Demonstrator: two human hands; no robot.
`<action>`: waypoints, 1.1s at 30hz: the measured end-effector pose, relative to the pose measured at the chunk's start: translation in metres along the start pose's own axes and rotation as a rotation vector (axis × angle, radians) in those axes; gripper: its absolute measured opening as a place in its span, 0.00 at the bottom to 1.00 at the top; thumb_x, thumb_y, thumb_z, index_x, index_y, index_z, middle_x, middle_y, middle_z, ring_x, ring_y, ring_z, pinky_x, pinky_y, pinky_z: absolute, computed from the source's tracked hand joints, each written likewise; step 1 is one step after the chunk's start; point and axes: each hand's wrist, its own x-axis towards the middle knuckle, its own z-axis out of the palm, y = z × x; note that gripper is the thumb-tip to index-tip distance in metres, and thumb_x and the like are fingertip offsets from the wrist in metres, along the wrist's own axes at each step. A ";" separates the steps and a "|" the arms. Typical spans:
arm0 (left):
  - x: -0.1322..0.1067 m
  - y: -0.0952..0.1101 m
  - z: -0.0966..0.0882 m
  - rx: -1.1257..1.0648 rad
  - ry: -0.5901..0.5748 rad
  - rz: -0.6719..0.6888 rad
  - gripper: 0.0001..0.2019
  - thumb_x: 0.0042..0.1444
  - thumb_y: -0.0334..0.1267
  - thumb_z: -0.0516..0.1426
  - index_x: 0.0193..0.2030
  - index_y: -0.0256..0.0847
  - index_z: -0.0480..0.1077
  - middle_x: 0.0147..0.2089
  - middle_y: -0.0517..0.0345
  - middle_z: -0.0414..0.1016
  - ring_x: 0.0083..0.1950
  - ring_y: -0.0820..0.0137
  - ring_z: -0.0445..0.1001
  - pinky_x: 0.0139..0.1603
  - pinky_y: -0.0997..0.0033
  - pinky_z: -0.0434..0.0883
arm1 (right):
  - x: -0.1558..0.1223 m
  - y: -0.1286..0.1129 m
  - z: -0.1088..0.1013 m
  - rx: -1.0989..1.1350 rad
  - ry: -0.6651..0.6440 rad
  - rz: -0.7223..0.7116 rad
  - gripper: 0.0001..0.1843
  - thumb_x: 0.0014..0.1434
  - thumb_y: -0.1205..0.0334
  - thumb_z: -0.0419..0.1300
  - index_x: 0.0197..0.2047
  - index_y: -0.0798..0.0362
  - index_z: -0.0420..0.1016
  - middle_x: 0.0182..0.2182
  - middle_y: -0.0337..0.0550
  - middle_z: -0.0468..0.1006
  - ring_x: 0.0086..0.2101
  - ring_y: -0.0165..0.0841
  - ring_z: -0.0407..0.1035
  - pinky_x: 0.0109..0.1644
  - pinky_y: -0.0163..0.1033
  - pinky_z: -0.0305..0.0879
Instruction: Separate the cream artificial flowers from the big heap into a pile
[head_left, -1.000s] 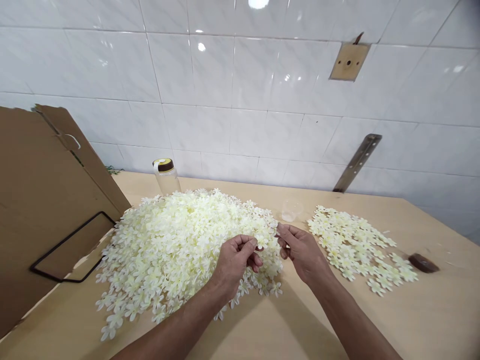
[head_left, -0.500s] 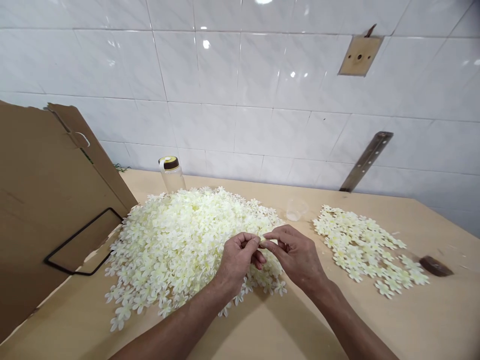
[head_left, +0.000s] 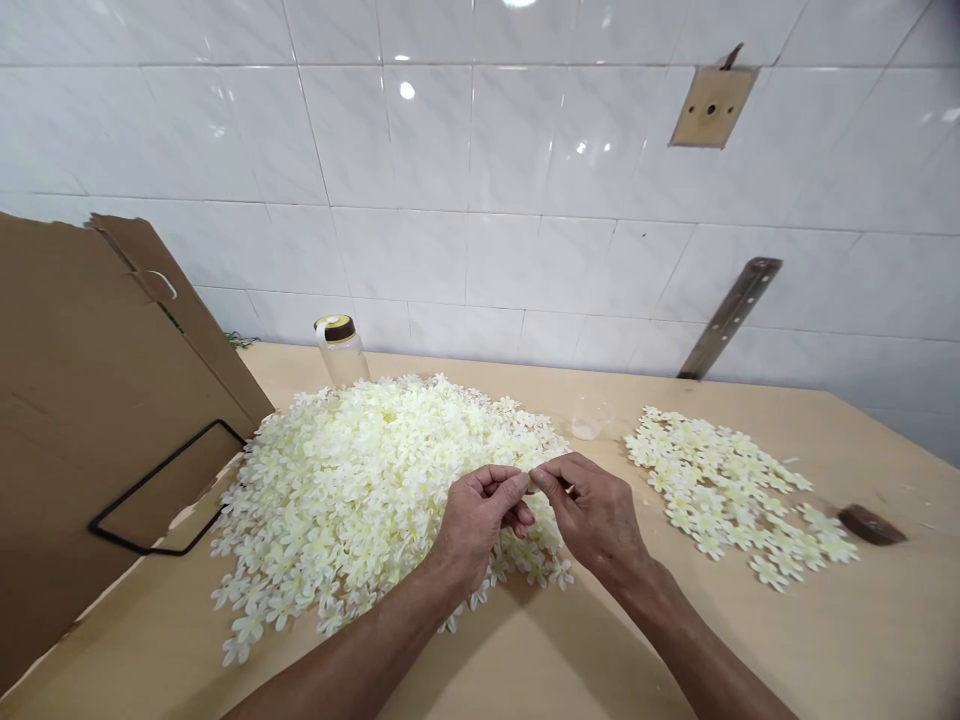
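My left hand (head_left: 484,520) and my right hand (head_left: 592,507) meet at their fingertips over the right edge of a big heap of pale yellow-white artificial flowers (head_left: 360,490). Thumb and forefinger of each hand are pinched together. Between them is a tiny pale piece that looks like one of the flowers, almost wholly covered by the fingers. The other fingers of both hands are curled in. To the right of my right hand, a smaller group of flowers (head_left: 720,480) lies spread flat on the table (head_left: 540,670).
A clear bottle (head_left: 345,360) with a dark lid stands behind the heap. At left rises a cardboard box (head_left: 97,400) with a black wire frame (head_left: 161,480). A small clear plastic cup (head_left: 587,420), a brown object (head_left: 870,524) and a metal bracket (head_left: 731,320) are to the right.
My right hand's fingertips have tilted and closed further against the left ones, so the pale piece seen between them is now mostly hidden. The view has shifted slightly.
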 end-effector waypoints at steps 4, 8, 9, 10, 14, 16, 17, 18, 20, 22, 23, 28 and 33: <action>0.000 -0.001 0.001 0.029 0.025 0.013 0.19 0.46 0.48 0.69 0.36 0.34 0.75 0.21 0.57 0.73 0.22 0.73 0.69 0.24 0.75 0.67 | -0.001 0.000 0.001 -0.010 -0.001 -0.012 0.15 0.68 0.59 0.53 0.32 0.51 0.75 0.29 0.43 0.78 0.30 0.33 0.72 0.36 0.37 0.66; 0.001 -0.001 0.001 0.047 0.031 0.026 0.17 0.48 0.46 0.68 0.36 0.34 0.74 0.20 0.58 0.73 0.21 0.74 0.68 0.23 0.75 0.66 | 0.000 0.000 0.001 -0.007 -0.024 0.055 0.17 0.68 0.56 0.52 0.31 0.51 0.74 0.26 0.42 0.77 0.27 0.33 0.71 0.32 0.37 0.65; 0.001 -0.001 0.001 0.048 0.032 0.029 0.16 0.48 0.45 0.67 0.36 0.34 0.74 0.20 0.58 0.73 0.21 0.74 0.68 0.23 0.75 0.66 | 0.000 0.000 0.001 0.010 -0.040 0.093 0.17 0.68 0.54 0.52 0.31 0.51 0.74 0.25 0.41 0.76 0.25 0.33 0.71 0.31 0.36 0.65; 0.001 -0.001 0.001 0.047 0.032 0.031 0.15 0.49 0.45 0.67 0.36 0.34 0.74 0.21 0.58 0.73 0.21 0.74 0.68 0.23 0.75 0.67 | 0.000 -0.001 0.001 0.035 -0.057 0.137 0.18 0.68 0.53 0.52 0.31 0.51 0.74 0.24 0.41 0.76 0.24 0.33 0.71 0.29 0.36 0.65; 0.000 -0.001 0.002 0.037 0.046 0.029 0.15 0.48 0.44 0.67 0.35 0.34 0.74 0.21 0.57 0.74 0.21 0.74 0.69 0.23 0.75 0.67 | 0.000 -0.003 0.001 0.189 -0.134 0.335 0.20 0.67 0.46 0.53 0.34 0.52 0.75 0.23 0.40 0.76 0.20 0.32 0.71 0.25 0.36 0.66; 0.000 0.000 0.002 0.034 0.053 0.030 0.14 0.48 0.43 0.67 0.34 0.34 0.74 0.21 0.57 0.73 0.21 0.74 0.69 0.23 0.75 0.67 | 0.001 -0.005 -0.001 0.271 -0.169 0.423 0.21 0.65 0.44 0.54 0.34 0.52 0.75 0.23 0.40 0.77 0.20 0.32 0.72 0.25 0.36 0.67; 0.000 0.000 0.002 0.033 0.055 0.031 0.14 0.48 0.43 0.67 0.34 0.34 0.73 0.20 0.58 0.73 0.21 0.74 0.69 0.23 0.75 0.67 | 0.002 -0.005 -0.001 0.307 -0.186 0.462 0.22 0.65 0.43 0.55 0.34 0.52 0.75 0.23 0.40 0.77 0.20 0.33 0.72 0.26 0.36 0.67; 0.000 0.001 0.002 0.032 0.058 0.031 0.14 0.49 0.43 0.67 0.34 0.34 0.73 0.20 0.58 0.73 0.21 0.74 0.68 0.23 0.75 0.67 | 0.002 -0.005 -0.002 0.340 -0.195 0.495 0.22 0.64 0.42 0.55 0.33 0.53 0.76 0.23 0.40 0.77 0.20 0.33 0.72 0.26 0.36 0.68; 0.000 0.002 0.003 0.031 0.068 0.030 0.13 0.49 0.43 0.66 0.34 0.34 0.73 0.20 0.58 0.73 0.21 0.74 0.68 0.22 0.75 0.67 | 0.004 -0.003 -0.003 0.402 -0.194 0.551 0.23 0.62 0.40 0.58 0.31 0.53 0.76 0.22 0.40 0.77 0.20 0.32 0.72 0.27 0.36 0.68; 0.000 0.003 0.003 0.031 0.080 0.025 0.13 0.49 0.42 0.66 0.34 0.34 0.73 0.20 0.58 0.72 0.21 0.74 0.68 0.22 0.76 0.66 | 0.006 0.001 -0.002 0.491 -0.167 0.601 0.24 0.60 0.39 0.60 0.29 0.54 0.75 0.22 0.40 0.76 0.20 0.31 0.70 0.27 0.37 0.67; 0.000 0.003 0.003 0.030 0.085 0.024 0.12 0.49 0.41 0.66 0.34 0.34 0.73 0.19 0.59 0.72 0.21 0.73 0.68 0.22 0.76 0.66 | 0.006 0.003 -0.002 0.551 -0.150 0.628 0.25 0.59 0.39 0.60 0.28 0.54 0.74 0.22 0.40 0.75 0.20 0.30 0.68 0.26 0.37 0.66; 0.001 0.003 0.001 0.032 0.088 0.037 0.11 0.49 0.41 0.66 0.34 0.34 0.73 0.20 0.59 0.72 0.21 0.74 0.69 0.22 0.76 0.66 | 0.010 0.009 -0.003 0.863 -0.129 0.765 0.25 0.53 0.39 0.67 0.26 0.55 0.74 0.23 0.39 0.70 0.23 0.28 0.63 0.23 0.34 0.63; 0.002 0.000 -0.001 0.024 0.060 0.050 0.12 0.50 0.42 0.66 0.34 0.35 0.73 0.20 0.59 0.72 0.21 0.74 0.68 0.21 0.76 0.66 | 0.011 0.008 -0.007 1.010 -0.150 0.794 0.21 0.48 0.45 0.72 0.28 0.55 0.74 0.23 0.38 0.68 0.26 0.28 0.61 0.23 0.31 0.61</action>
